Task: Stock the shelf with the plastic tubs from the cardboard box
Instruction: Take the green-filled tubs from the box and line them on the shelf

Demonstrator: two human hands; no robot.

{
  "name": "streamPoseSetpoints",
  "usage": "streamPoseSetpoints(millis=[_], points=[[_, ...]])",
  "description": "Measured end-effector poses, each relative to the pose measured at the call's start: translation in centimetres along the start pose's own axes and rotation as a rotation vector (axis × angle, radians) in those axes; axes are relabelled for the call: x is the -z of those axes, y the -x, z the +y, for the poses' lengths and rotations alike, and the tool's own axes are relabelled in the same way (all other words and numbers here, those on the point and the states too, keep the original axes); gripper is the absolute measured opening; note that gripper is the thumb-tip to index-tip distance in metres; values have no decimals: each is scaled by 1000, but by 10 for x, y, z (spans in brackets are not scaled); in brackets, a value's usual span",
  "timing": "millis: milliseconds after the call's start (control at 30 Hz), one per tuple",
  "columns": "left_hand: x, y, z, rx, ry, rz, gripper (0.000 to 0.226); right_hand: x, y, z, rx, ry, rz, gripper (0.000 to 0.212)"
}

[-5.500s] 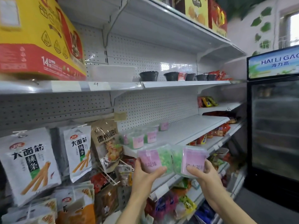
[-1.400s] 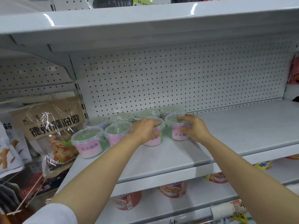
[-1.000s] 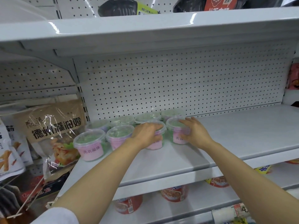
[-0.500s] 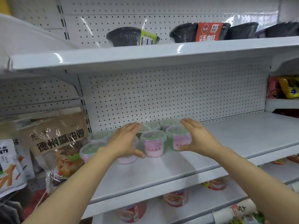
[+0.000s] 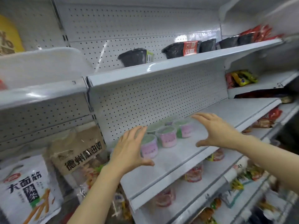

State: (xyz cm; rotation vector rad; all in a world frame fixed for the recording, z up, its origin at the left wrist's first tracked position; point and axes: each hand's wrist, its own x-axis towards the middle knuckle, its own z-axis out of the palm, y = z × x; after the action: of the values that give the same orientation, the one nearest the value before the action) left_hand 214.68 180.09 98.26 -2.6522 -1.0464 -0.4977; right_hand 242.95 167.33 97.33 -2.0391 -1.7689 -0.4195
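Both my hands are open and holding nothing: my left hand (image 5: 129, 152) has its fingers spread and its thumb stuck out just in front of the nearest tub (image 5: 149, 148), and my right hand (image 5: 215, 131) is cupped wide, palm toward the cluster, a little apart from the rightmost tub (image 5: 184, 129). Between my palms the plastic tubs stand grouped on the white shelf (image 5: 178, 160), toward its left end and back near the pegboard (image 5: 153, 97), with a middle tub (image 5: 167, 137) in the front row and more behind it, blurred. To my mind the risk is in my hands: the left is so close to the nearest tub that a careless sweep of the thumb or fingers could knock it forward toward the shelf's front edge or shove it into its neighbours and spoil the row. The shelf looks tilted in this view, but I judge that is my head angle, not a real slope. Each tub sits upright, its short axis vertical, lid up, pink label facing out toward me. I cannot see the cardboard box here.
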Motion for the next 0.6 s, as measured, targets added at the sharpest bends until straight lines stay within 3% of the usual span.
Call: streamPoseSetpoints(millis=[300,600], points=[[46,74,-32,-119,-6,-80,132,53,96,-122,-155,111,4,107],[88,167,-18,-255,-9,-105,138,100,190,-193,-217,203,25,110]])
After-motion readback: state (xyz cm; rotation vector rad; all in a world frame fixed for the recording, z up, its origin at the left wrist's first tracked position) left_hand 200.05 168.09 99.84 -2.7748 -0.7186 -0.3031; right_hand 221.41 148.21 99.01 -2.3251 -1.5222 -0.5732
